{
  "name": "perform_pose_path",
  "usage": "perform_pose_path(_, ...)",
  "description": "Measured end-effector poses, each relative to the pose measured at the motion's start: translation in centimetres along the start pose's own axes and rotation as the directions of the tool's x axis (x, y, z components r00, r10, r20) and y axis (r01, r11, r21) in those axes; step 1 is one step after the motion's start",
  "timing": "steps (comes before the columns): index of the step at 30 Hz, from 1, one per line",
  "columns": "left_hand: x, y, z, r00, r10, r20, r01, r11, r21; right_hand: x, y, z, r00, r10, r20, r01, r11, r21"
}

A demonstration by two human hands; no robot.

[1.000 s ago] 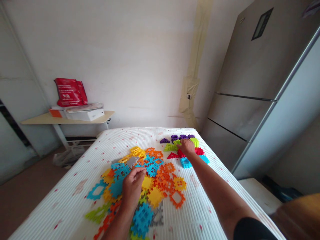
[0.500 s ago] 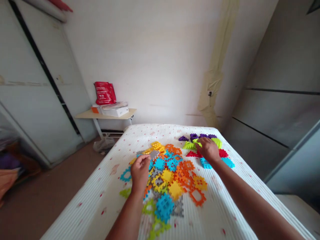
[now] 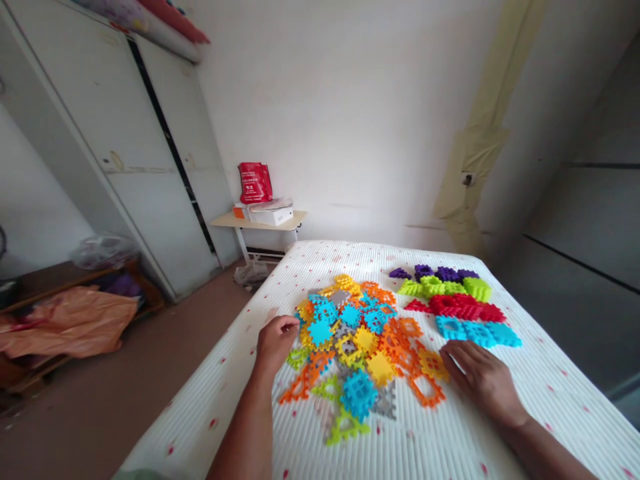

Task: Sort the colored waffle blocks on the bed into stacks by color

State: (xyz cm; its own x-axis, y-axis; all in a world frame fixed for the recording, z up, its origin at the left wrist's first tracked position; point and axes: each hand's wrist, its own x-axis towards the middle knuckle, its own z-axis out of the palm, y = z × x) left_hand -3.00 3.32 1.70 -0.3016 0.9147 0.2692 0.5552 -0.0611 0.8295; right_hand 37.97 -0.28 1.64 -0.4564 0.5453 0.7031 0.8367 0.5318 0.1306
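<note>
My left hand (image 3: 277, 347) is at the left edge of a mixed pile of toothed plastic building tiles. Its thumb and fingers are pinched beside a blue tile (image 3: 319, 332); whether anything is between them is hidden. On the pile's right side, my right hand (image 3: 484, 379) lies low over the sheet with fingers stretched out, their tips beside a yellow window tile (image 3: 433, 365). Orange tiles (image 3: 400, 343), a grey tile (image 3: 341, 298) and a round blue stack (image 3: 359, 393) are also in the pile. Green triangular frames (image 3: 349, 427) lie at its near edge.
Sorted rows stand at the right: purple tiles (image 3: 447, 273), green tiles (image 3: 433, 287), red tiles (image 3: 457, 307) and blue tiles (image 3: 477, 333). They lie on a white ribbed bedsheet (image 3: 215, 373). Beyond the bed, a small table (image 3: 227, 220) carries a red bag (image 3: 255, 183).
My right hand has left the green row and come down toward me, beside the pile's right edge. My left hand stays at the pile's left side. The view has turned left.
</note>
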Motion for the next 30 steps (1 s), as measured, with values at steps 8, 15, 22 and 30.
perform_pose_path(8,-3.2,-2.4,-1.8,0.992,0.069,0.109,-0.074,0.996,0.043,-0.1,0.2,1.0,0.999,0.008,0.032,-0.009,1.000,0.021)
perform_pose_path(15,-4.5,-2.3,-2.9,0.946,0.178,0.272,-0.210,0.973,0.092,-0.2,0.1,1.2,0.997,0.037,0.063,-0.039,0.999,0.027)
perform_pose_path(22,-4.2,-2.5,-3.0,0.965,0.122,0.231,-0.124,0.992,-0.006,0.1,-0.3,1.1,0.989,0.084,0.119,-0.088,0.996,0.029)
perform_pose_path(30,-4.2,-1.3,-3.0,0.987,-0.153,0.041,0.158,0.938,-0.307,0.7,-0.9,0.9,0.987,0.093,0.131,-0.096,0.995,0.018)
